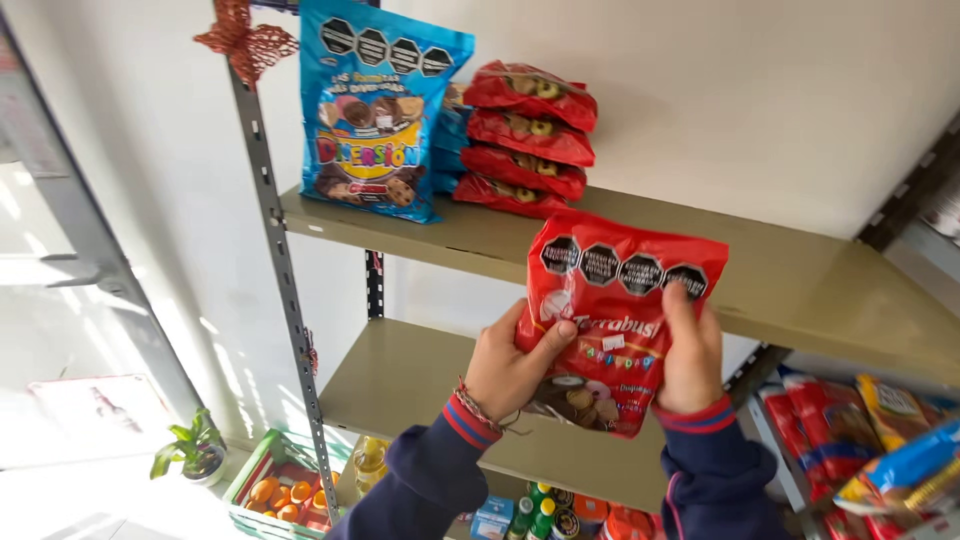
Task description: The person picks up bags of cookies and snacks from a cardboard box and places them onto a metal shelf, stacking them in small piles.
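Observation:
A red bag of assorted cookies (610, 300) is held up in front of the upper shelf (800, 285). My left hand (508, 368) grips its lower left edge, thumb across the front. My right hand (688, 352) grips its right side, thumb pointing up. Both wrists wear dark blue sleeves with red cuffs. On the upper shelf stands a large blue cookie bag (375, 110), with a stack of several red cookie bags (528, 140) lying beside it, to the right.
A grey perforated metal upright (283, 270) frames the rack on the left. The lower shelf (400, 380) sits below. Bottles and cans (540, 515) are underneath, a green crate of oranges (285, 490) and a small plant (195, 450) at left, snack packets (880, 440) at right.

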